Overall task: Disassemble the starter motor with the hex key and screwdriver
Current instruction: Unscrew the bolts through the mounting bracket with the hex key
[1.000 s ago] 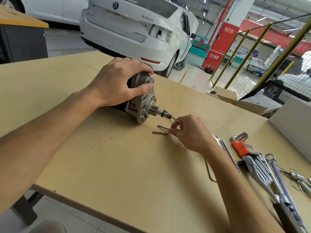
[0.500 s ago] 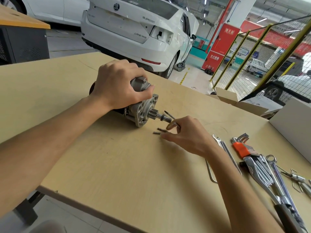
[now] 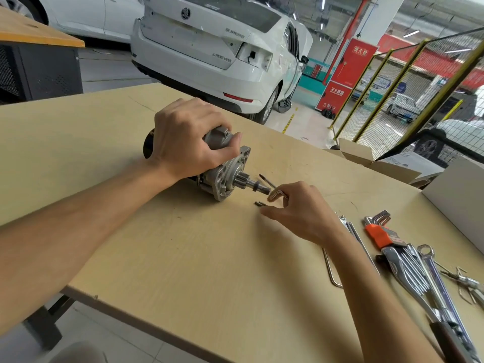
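The starter motor [image 3: 225, 176] lies on its side on the wooden table [image 3: 183, 258], its grey end housing and pinion shaft pointing right. My left hand [image 3: 188, 137] grips the motor body from above. My right hand [image 3: 301, 210] sits just right of the shaft tip and holds a bent hex key [image 3: 276, 193] between its fingers. Small loose bolts [image 3: 259, 204] lie on the table under my right fingers.
A long hex key [image 3: 330, 268], a spanner [image 3: 344, 224], an orange hex key set [image 3: 379, 231] and several chrome wrenches [image 3: 419, 279] lie at the right. Open cardboard boxes [image 3: 379, 161] stand at the far right edge. A white car [image 3: 209, 48] is parked behind the table.
My left hand has rolled the motor and shifted it slightly on the table. My right hand has moved from the bolts toward the shaft tip with the hex key.
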A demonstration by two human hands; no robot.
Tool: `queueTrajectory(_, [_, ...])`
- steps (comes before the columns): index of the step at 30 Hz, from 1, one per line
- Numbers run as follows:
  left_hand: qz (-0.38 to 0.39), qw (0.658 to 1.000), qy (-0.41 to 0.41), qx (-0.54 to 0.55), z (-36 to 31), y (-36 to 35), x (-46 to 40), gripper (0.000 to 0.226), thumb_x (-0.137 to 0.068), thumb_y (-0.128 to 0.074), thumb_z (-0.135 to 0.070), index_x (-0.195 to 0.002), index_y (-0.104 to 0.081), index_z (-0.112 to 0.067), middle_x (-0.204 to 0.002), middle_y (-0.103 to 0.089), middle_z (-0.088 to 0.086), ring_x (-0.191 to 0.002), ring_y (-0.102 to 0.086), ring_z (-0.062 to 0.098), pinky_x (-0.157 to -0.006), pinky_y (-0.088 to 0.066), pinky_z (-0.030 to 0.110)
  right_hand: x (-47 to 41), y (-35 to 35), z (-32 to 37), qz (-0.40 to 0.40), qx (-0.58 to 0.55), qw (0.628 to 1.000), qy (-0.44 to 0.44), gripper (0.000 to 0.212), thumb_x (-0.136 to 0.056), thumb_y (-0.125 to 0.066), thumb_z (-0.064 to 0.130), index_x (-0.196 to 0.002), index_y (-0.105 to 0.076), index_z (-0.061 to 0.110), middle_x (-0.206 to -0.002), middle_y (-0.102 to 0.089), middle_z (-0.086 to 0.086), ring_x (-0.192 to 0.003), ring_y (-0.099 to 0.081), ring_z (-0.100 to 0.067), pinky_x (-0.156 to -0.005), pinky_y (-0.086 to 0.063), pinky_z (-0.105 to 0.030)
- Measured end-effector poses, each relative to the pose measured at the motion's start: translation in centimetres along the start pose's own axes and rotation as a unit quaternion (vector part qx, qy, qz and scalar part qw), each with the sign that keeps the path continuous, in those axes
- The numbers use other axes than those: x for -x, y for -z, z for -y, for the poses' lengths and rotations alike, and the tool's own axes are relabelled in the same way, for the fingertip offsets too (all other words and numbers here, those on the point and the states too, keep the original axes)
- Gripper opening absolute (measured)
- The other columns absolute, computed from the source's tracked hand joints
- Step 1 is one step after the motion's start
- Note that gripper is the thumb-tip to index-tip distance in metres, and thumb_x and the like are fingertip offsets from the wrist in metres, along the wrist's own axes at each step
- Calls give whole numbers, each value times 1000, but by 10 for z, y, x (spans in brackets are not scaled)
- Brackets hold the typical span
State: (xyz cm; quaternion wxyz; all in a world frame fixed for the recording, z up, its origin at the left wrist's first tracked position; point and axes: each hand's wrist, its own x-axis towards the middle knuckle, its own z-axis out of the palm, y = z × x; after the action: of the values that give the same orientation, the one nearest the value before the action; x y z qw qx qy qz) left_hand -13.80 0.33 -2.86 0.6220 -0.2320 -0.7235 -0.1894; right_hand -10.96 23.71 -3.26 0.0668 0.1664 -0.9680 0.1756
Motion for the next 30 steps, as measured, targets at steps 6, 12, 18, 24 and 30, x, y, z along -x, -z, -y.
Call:
queueTrajectory(6, [-6, 1000, -5, -2, -1, 0, 0, 31, -89, -63, -34, -70, -72, -12, -66, -68, 2, -61, -59, 22, -61, -38, 29, 3, -4, 10, -67, -97, 991, 62, 30, -89, -66, 50, -89, -73, 21, -48, -38, 7, -45, -36, -10, -45, -25, -22])
queueTrajectory(12, [14, 1000, 3, -2, -1, 0, -1, 29, -89, -64, -33, -71, -74, -12, -68, -70, 3, -61, -61, 23, -61, -39, 29, 2, -11, 15, -140, -67, 986, 58, 24, -92, -68, 36, -88, -76, 13, -44, -42, 19, -51, -51, 2, -50, -35, -13])
queueTrajectory(18, [49, 995, 81, 20, -5, 8, -13, 32, -90, -60, -34, -69, -76, -16, -61, -69, 0, -56, -56, 16, -56, -29, 23, 0, -15, 16, -163, -28, 986, 34, 29, -93, -64, 42, -96, -76, 16, -52, -43, 16, -49, -42, -6, -49, -28, -15])
queueTrajectory(24, [103, 978, 174, 47, -9, 20, -22, 41, -91, -53, -44, -69, -78, -20, -56, -67, -1, -55, -59, 20, -55, -30, 25, 1, -12, 19, -145, -14, 989, 12, 30, -93, -63, 47, -97, -75, 20, -54, -46, 14, -56, -48, -18, -55, -32, -33])
queueTrajectory(30, [91, 961, 252, 74, -2, 25, -26, 47, -98, -51, -38, -54, -67, -29, -50, -61, -10, -56, -62, 14, -63, -37, 8, 2, -8, 23, -155, 8, 988, 8, 31, -88, -68, 51, -98, -75, 23, -65, -66, -3, -59, -58, -24, -56, -44, -33])
